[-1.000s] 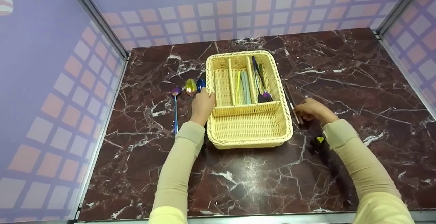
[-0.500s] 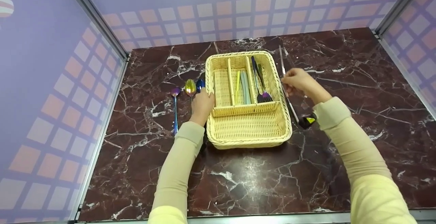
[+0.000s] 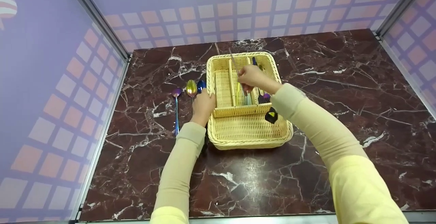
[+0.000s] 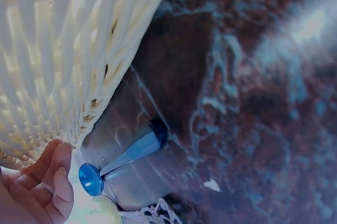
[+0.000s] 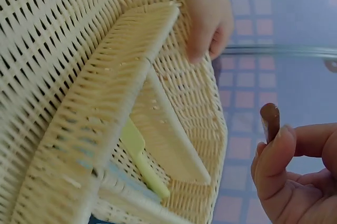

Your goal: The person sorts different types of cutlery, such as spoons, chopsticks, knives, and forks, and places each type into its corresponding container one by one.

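While the left hand (image 3: 203,105) grips the basket (image 3: 250,144), the right hand (image 3: 253,76) pinches a chopstick (image 5: 270,118), apparently.

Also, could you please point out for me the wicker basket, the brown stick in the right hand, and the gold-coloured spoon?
Wicker basket (image 3: 238,128), head view: bare floor of its near compartment.
Brown stick (image 5: 270,120), right wrist view: its visible end.
Gold-coloured spoon (image 3: 191,87), head view: its bowl.

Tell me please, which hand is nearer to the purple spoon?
Left. The left hand is a little right of the purple spoon, gripping the basket by its rim; the right hand is farther right, above the basket.
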Motion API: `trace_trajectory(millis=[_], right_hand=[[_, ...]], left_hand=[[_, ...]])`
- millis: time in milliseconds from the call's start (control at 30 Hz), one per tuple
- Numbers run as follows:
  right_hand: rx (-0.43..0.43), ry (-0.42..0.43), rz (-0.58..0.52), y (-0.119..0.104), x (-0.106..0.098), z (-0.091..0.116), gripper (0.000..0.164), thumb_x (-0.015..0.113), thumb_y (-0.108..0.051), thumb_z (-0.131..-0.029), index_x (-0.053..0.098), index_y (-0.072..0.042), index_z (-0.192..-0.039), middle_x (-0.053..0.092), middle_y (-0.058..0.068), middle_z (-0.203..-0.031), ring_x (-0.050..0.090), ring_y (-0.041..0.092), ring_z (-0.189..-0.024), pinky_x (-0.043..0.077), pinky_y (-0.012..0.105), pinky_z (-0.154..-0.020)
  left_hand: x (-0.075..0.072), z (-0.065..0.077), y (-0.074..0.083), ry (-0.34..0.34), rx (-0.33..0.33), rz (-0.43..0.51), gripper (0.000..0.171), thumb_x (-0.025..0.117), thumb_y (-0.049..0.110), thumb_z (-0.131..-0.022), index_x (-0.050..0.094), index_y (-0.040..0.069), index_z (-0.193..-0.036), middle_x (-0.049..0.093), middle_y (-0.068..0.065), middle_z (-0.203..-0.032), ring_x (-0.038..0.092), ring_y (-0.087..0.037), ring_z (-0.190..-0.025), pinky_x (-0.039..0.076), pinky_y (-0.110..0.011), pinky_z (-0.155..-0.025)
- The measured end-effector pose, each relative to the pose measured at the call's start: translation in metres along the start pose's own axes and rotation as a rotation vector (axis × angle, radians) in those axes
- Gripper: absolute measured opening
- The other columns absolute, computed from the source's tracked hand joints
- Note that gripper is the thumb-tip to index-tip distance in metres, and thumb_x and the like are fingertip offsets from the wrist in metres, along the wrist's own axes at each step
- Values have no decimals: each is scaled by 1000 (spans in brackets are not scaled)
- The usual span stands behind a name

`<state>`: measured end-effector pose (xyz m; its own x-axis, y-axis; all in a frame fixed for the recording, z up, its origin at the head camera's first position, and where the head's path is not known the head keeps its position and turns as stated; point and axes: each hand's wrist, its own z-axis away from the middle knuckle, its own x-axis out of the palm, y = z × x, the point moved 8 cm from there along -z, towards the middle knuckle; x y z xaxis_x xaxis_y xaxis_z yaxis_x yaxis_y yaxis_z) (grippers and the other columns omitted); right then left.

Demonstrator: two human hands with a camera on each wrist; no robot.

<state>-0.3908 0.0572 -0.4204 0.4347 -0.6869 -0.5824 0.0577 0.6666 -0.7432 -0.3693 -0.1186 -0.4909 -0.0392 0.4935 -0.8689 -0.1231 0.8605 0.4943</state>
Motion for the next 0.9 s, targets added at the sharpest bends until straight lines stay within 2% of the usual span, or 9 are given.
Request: trace_trajectory(millis=[100, 233, 333, 467, 567, 667, 700, 800, 900], right_hand=[[-3, -30, 38, -10, 15, -11, 11, 49, -4, -86, 56, 1, -78, 54, 3, -50, 51, 8, -37, 53, 29, -50], [23, -78, 70, -11, 39, -28, 26, 52, -3, -86, 55, -3, -60, 54, 4, -45, 53, 11, -36, 52, 28, -47], [33, -78, 120, -10, 56, -37, 25, 53, -1, -86, 60, 0, -63, 57, 7, -47, 55, 13, -37, 51, 27, -46], [-6, -16, 248, -15, 72, -43, 19, 49, 3, -86, 65, 6, -77, 59, 9, -51, 51, 9, -33, 47, 25, -41], [-38, 25, 303, -15, 83, -51, 21, 46, 6, -85, 65, 4, -77, 61, 12, -56, 51, 10, -35, 44, 26, -41], [-104, 96, 347, 16, 100, -102, 20, 46, 7, -81, 61, -1, -71, 62, 14, -63, 53, 15, -42, 39, 29, -40], [-136, 121, 372, 28, 107, -120, 20, 45, 7, -79, 59, -3, -68, 59, 12, -61, 49, 15, -41, 36, 29, -40], [-181, 148, 438, 68, 125, -176, 18, 46, 7, -78, 58, -3, -70, 57, 10, -65, 45, 17, -49, 38, 31, -46], [-223, 159, 489, 84, 135, -201, 19, 45, 4, -79, 56, -6, -68, 53, 6, -62, 41, 18, -52, 38, 31, -50]], left_hand=[[-1, 0, 0, 0, -5, -9, 45, 42, 31, -95, 46, 0, -128, 63, -22, -103, 62, -36, -90, 47, -49, -76], [-1, 0, 0, -5, -10, -20, 45, 42, 32, -95, 47, 0, -127, 64, -21, -102, 63, -35, -89, 48, -49, -75], [-1, 0, 1, 1, -4, -32, 43, 42, 32, -95, 50, 0, -123, 64, -21, -101, 63, -35, -88, 48, -49, -75], [-2, 0, 1, 13, 9, -49, 41, 42, 32, -96, 51, 0, -119, 64, -21, -98, 63, -36, -86, 48, -49, -74], [-2, 1, 0, 17, 10, -52, 41, 42, 32, -96, 51, 0, -119, 64, -22, -97, 63, -36, -85, 48, -49, -73], [-1, 0, 0, 21, 7, -47, 40, 43, 32, -95, 51, 0, -119, 64, -22, -97, 63, -36, -85, 48, -49, -73], [-1, 0, 0, 22, 6, -44, 41, 43, 32, -95, 51, 1, -120, 64, -22, -98, 63, -36, -85, 48, -49, -73], [-1, 0, 0, 32, 6, -32, 41, 43, 31, -95, 51, 0, -120, 64, -22, -98, 63, -37, -85, 48, -50, -73], [-2, -1, 0, 42, 10, -30, 41, 43, 31, -94, 52, 0, -119, 64, -22, -99, 63, -37, -86, 48, -50, -73]])
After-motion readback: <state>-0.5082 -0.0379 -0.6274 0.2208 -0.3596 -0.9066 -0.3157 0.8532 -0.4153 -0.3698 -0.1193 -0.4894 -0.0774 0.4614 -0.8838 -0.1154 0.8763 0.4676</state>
